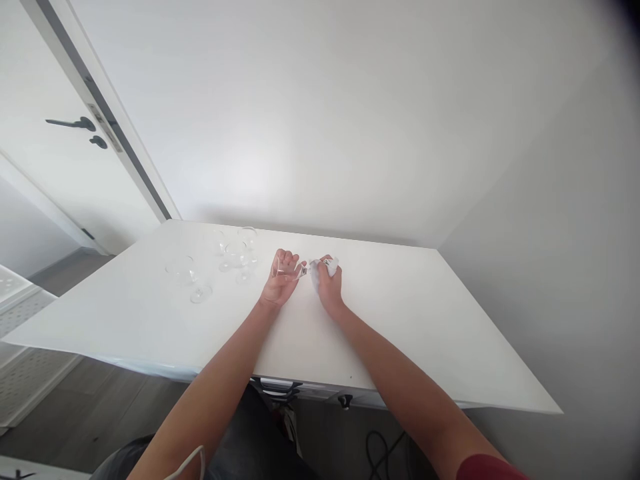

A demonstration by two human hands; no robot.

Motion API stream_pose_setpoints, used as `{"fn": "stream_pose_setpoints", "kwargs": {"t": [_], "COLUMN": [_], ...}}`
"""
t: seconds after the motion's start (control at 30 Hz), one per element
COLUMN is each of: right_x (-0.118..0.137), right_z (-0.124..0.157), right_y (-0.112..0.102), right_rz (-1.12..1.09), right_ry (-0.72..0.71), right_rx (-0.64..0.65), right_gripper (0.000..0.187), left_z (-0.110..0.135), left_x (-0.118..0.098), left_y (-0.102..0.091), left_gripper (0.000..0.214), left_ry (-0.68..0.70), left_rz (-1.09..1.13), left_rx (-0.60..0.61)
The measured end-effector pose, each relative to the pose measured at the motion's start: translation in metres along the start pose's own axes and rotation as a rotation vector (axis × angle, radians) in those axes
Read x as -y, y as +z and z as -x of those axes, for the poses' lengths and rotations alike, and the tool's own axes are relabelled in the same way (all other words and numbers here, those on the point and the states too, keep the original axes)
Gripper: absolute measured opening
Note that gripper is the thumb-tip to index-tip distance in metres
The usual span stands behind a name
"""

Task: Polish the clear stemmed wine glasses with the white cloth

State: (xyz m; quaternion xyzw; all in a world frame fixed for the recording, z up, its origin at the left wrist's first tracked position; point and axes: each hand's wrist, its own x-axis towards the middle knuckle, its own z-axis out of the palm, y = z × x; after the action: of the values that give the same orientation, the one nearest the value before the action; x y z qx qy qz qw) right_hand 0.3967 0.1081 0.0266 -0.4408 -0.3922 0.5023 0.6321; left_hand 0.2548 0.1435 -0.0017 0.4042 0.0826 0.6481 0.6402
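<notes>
My left hand (pixel 281 283) is closed around the bowl of a clear wine glass (pixel 287 268), which lies sideways with its foot end toward the right. My right hand (pixel 329 283) grips a crumpled white cloth or tissue (pixel 332 267) at the stem and foot end of that glass. The fingers and the cloth partly hide the foot. Left of my hands, several clear stemmed glasses stand upright on the white table (pixel 400 320). One stemmed glass (pixel 201 293) is nearer the front left, apart from the cluster of glasses (pixel 236 251).
The white wall (pixel 325 120) rises along the table's back edge. At the left is a door with a dark handle (pixel 83 124). White perforated racks (pixel 35 383) stand on the floor to the left. Below the front edge hangs a black cable (pixel 383 450).
</notes>
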Motion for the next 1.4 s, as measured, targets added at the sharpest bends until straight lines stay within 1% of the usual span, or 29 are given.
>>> {"fn": "stream_pose_setpoints", "kwargs": {"t": [0.1,0.13,0.2,0.23,0.27,0.3,0.37,0.4,0.43,0.47,0.5,0.6,0.63,0.67,0.7,0.77,0.8,0.83,0.87,0.97,1.0,1.03,1.07,1.13,1.2,1.23,1.27,1.33,1.4], "right_x": [0.007,0.009,0.011,0.011,0.009,0.007,0.001,-0.001,-0.002,-0.003,-0.003,0.000,0.002,0.003,0.003,0.002,0.001,-0.001,-0.004,-0.010,-0.011,-0.010,-0.009,-0.005,0.000,0.002,0.003,0.001,-0.003], "right_z": [-0.008,-0.012,-0.017,-0.017,-0.017,-0.015,-0.009,-0.006,-0.004,-0.003,-0.003,-0.009,-0.013,-0.017,-0.021,-0.028,-0.030,-0.031,-0.031,-0.025,-0.022,-0.020,-0.018,-0.016,-0.017,-0.018,-0.020,-0.022,-0.023], "right_y": [-0.012,-0.017,-0.023,-0.024,-0.022,-0.019,-0.011,-0.007,-0.004,-0.003,-0.003,-0.007,-0.009,-0.011,-0.012,-0.014,-0.014,-0.014,-0.014,-0.009,-0.007,-0.005,-0.004,-0.003,-0.006,-0.008,-0.011,-0.014,-0.014], "right_rz": [-0.129,-0.148,-0.161,-0.158,-0.135,-0.092,0.013,0.050,0.064,0.048,0.005,-0.171,-0.222,-0.263,-0.290,-0.272,-0.221,-0.145,-0.051,0.241,0.303,0.322,0.291,0.124,-0.066,-0.142,-0.202,-0.287,-0.324], "right_ry": [0.416,0.520,0.618,0.618,0.567,0.453,0.118,-0.034,-0.129,-0.142,-0.077,0.330,0.409,0.424,0.382,0.211,0.128,0.065,0.018,-0.098,-0.122,-0.123,-0.087,0.120,0.412,0.529,0.601,0.610,0.545], "right_rx": [0.304,0.403,0.541,0.544,0.480,0.348,0.036,-0.062,-0.102,-0.084,-0.024,0.213,0.235,0.203,0.123,-0.088,-0.151,-0.155,-0.100,0.156,0.184,0.169,0.128,0.101,0.214,0.271,0.298,0.243,0.142], "right_gripper": [0.020,0.016,0.012,0.012,0.012,0.013,0.015,0.015,0.016,0.017,0.019,0.023,0.023,0.024,0.026,0.031,0.035,0.039,0.041,0.038,0.037,0.037,0.037,0.034,0.027,0.024,0.022,0.021,0.022], "left_z": [0.000,-0.001,-0.001,-0.001,-0.001,-0.001,0.000,0.001,0.002,0.002,0.002,0.001,0.000,-0.001,-0.002,-0.004,-0.004,-0.004,-0.004,-0.004,-0.004,-0.003,-0.003,-0.003,-0.003,-0.003,-0.004,-0.006,-0.008], "left_x": [-0.001,-0.001,-0.001,-0.001,-0.001,-0.001,0.000,0.000,0.001,0.001,0.000,-0.002,-0.003,-0.004,-0.004,-0.004,-0.004,-0.004,-0.003,-0.002,-0.002,-0.003,-0.003,-0.005,-0.006,-0.006,-0.005,-0.002,0.002], "left_y": [-0.006,-0.007,-0.007,-0.006,-0.004,-0.002,0.002,0.003,0.004,0.004,0.004,0.003,0.004,0.005,0.006,0.009,0.010,0.010,0.011,0.009,0.008,0.007,0.006,0.005,0.006,0.007,0.009,0.012,0.014], "left_gripper": [0.050,0.050,0.051,0.051,0.051,0.051,0.048,0.047,0.046,0.046,0.046,0.049,0.049,0.049,0.048,0.046,0.046,0.046,0.046,0.046,0.045,0.045,0.045,0.046,0.047,0.047,0.047,0.048,0.050], "left_ry": [-0.018,-0.025,-0.022,-0.018,-0.019,-0.019,-0.012,-0.002,0.010,0.018,0.018,-0.013,-0.017,-0.015,-0.008,0.005,0.006,0.008,0.014,0.051,0.065,0.075,0.080,0.066,0.027,0.007,-0.011,-0.035,-0.062], "left_rz": [-0.038,-0.062,-0.090,-0.090,-0.085,-0.078,-0.052,-0.029,-0.001,0.027,0.045,0.019,-0.004,-0.024,-0.037,-0.051,-0.060,-0.070,-0.079,-0.078,-0.065,-0.051,-0.039,-0.037,-0.058,-0.073,-0.086,-0.103,-0.125], "left_rx": [0.079,0.100,0.136,0.149,0.153,0.144,0.082,0.044,0.013,-0.001,0.001,0.037,0.036,0.022,0.000,-0.046,-0.061,-0.072,-0.082,-0.123,-0.132,-0.132,-0.122,-0.074,-0.018,-0.001,0.003,-0.045,-0.159]}}
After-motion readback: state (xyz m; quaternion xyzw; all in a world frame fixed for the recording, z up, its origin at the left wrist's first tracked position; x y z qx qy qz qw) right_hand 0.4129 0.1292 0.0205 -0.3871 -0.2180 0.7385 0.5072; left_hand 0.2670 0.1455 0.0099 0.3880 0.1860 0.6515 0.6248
